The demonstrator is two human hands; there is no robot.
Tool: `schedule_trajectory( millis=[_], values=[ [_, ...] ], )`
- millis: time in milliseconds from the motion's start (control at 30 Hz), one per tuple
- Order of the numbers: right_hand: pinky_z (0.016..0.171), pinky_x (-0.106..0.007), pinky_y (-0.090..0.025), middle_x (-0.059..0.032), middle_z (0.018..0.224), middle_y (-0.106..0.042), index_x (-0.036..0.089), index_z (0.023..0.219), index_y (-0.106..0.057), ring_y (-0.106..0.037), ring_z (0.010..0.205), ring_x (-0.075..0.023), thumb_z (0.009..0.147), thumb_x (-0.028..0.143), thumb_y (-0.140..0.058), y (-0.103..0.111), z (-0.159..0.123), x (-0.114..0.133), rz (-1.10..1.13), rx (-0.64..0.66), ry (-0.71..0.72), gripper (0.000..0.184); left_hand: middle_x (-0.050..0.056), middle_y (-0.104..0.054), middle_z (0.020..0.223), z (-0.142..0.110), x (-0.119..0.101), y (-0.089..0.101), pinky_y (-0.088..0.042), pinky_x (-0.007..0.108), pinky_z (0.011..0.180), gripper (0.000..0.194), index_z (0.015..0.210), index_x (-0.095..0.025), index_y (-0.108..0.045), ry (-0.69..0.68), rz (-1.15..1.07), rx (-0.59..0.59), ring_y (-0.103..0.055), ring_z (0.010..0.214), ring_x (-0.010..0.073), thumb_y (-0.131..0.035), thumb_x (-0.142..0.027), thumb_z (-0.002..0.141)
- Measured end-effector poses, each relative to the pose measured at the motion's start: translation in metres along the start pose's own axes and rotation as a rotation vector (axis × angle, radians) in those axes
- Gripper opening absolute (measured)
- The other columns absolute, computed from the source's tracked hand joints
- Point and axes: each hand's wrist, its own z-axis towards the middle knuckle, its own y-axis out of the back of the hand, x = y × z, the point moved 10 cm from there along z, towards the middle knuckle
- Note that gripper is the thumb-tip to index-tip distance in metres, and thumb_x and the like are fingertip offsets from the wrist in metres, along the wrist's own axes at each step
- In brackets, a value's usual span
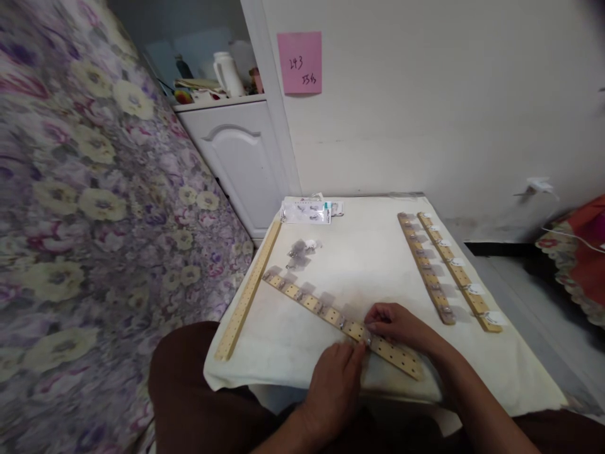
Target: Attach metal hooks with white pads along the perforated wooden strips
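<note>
A wooden strip (312, 304) with rows of holes lies slantwise across the white-covered table, several small clear cards with metallic pieces like earrings set along it. Toward its near right end, my right hand (394, 325) is closed with a pinch on a small clear earring card (370, 337). Just below, my left hand (336, 384) has its fingers pressed together at the strip's near edge, touching beside the same card; whether they grip the metal piece or the wood is hidden. Loose clear cards with metal pieces (299, 252) lie beyond the strip's far left end.
A bare holed strip (248, 290) lies along the left edge. Two filled strips, one with clear cards (426, 270) and one with white cards (457, 271), lie at the right. Flat packets (307, 212) rest at the back, near the wall. A floral curtain (108, 189) hangs left.
</note>
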Motion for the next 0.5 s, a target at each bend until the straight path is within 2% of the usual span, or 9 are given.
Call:
schedule_trajectory(
  millis=[500],
  values=[
    [0.047,-0.02,-0.036,0.0032,0.065,-0.056,0.016,0.084,-0.063,-0.046,0.051,-0.0077,0.074,0.026,-0.06,-0.0017,0.0012,-0.0024,0.019,0.027,-0.011,0.014,0.009,-0.059,0.098,-0.0008,-0.0005,0.0012,-0.048,0.04,0.071,0.051,0.137,-0.017,-0.034,0.019,-0.016,0.032,-0.053,0.083,0.0236,-0.042,-0.01,0.088]
  ],
)
